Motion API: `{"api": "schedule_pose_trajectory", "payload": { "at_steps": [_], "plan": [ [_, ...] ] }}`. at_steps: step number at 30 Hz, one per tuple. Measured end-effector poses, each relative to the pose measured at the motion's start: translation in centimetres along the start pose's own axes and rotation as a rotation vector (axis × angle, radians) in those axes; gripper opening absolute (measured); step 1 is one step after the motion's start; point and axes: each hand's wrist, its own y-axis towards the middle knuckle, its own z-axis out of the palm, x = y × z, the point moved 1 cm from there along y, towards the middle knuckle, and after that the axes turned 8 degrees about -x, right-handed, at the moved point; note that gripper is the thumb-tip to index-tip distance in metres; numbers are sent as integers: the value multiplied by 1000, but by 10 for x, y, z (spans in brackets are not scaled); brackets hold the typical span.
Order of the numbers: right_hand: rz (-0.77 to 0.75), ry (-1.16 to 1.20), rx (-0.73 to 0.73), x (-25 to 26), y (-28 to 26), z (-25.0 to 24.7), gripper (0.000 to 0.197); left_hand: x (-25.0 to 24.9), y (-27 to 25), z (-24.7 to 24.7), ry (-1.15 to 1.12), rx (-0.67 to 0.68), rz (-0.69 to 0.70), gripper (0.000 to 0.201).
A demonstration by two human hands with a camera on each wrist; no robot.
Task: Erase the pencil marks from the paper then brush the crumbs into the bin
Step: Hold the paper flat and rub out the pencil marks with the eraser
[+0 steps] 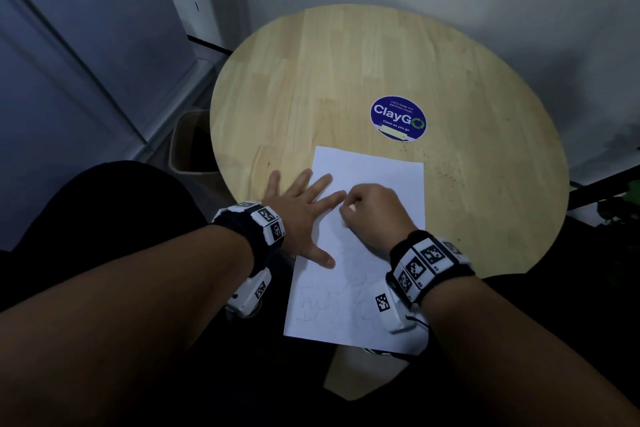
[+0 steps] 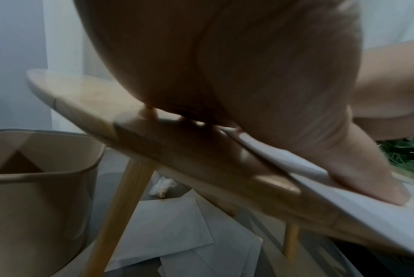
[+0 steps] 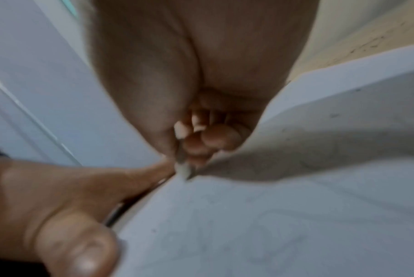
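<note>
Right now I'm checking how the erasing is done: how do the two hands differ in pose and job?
The left hand lies flat with fingers spread, pressing the paper at its left edge, partly on the table; the right hand is curled. The left hand holds nothing; the right hand pinches a small white eraser. Both rest on the same sheet, close together, and both wear wrist cameras.

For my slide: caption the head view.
Left hand pins paper on round table while right hand rubs it with an eraser.
</note>
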Motion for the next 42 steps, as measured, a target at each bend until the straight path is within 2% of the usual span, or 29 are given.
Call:
{"api": "schedule_pose_trajectory", "payload": {
  "at_steps": [1,2,5,6,9,10,11,14,15,18,19,23,24,27,28,31,32,33,35,36,37,40,42],
  "plan": [
    [-4,-4,-38,0,1,-2,15,0,0,0,0,2,-1,135],
    [-21,-6,8,1,1,-2,15,0,-1,0,1,3,-3,135],
    [-54,-36,293,7,-11,4,15,0,-2,2,4,-3,1,135],
    [-48,-29,286,7,-11,5,15,0,-2,1,4,-3,2,135],
    [5,13,27,3,-1,2,16,0,0,0,4,1,-3,136],
    [13,15,4,3,0,1,16,0,0,0,5,2,-4,136],
    [3,12,49,4,-2,1,16,1,-1,1,5,3,-5,136],
    [-24,-8,321,10,-14,5,14,0,-1,2,-1,-2,4,136],
    [-26,0,312,10,-14,5,14,0,-1,1,-3,-1,5,136],
    [-16,20,24,7,-4,2,16,0,1,1,1,-3,0,137],
    [-14,13,6,6,-3,1,15,0,1,1,5,-3,-1,137],
    [-4,-14,293,8,-10,3,11,0,-1,2,17,-2,4,136],
    [11,-4,275,6,-9,2,12,-1,0,2,15,-4,4,136],
    [34,0,42,3,0,-3,14,0,1,2,8,-6,-5,135],
    [38,-3,58,2,0,-3,13,1,1,2,5,-2,-7,136],
    [91,26,351,4,-10,1,10,0,0,2,4,2,-5,135],
    [97,37,376,4,-12,1,10,-1,-1,2,4,3,-4,135],
    [87,44,322,2,-9,0,11,-1,0,1,2,2,-4,135],
    [58,23,95,0,-1,-2,14,-1,1,1,2,-4,-5,135],
    [56,20,24,-1,1,-3,14,0,0,2,3,-4,-4,135],
    [54,17,20,0,1,-3,13,0,0,2,3,-1,-5,135],
    [34,-5,258,2,-6,-1,10,0,-1,3,5,1,1,135],
    [17,-20,309,2,-9,-1,10,-1,-1,2,9,2,1,135]
  ]
}}
